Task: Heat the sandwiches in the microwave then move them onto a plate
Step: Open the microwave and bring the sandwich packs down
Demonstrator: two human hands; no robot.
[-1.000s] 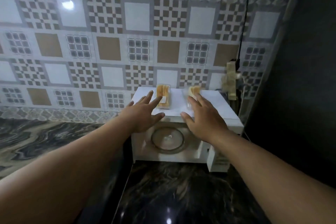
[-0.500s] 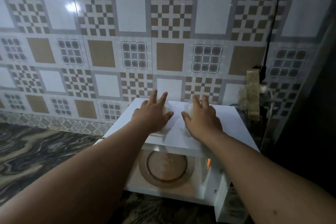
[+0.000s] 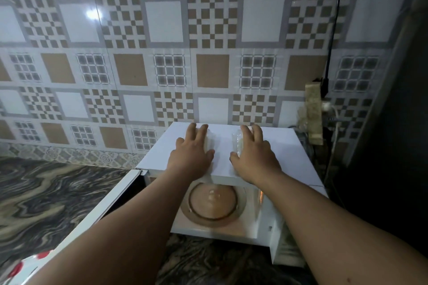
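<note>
Location: domestic kitchen. Indicators: patterned tiled backsplash (image 3: pixel 166 69), dark marbled countertop (image 3: pixel 46 194), white microwave (image 3: pixel 289 152) with door open, glass turntable (image 3: pixel 213 203) inside.

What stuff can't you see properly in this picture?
Head view only:
- Left sandwich pack: mostly under the left hand.
- Right sandwich pack: mostly under the right hand; whether either hand grips is unclear.
- Microwave controls: behind the right forearm.
- Red-patterned thing: cut off by the bottom-left edge.
</note>
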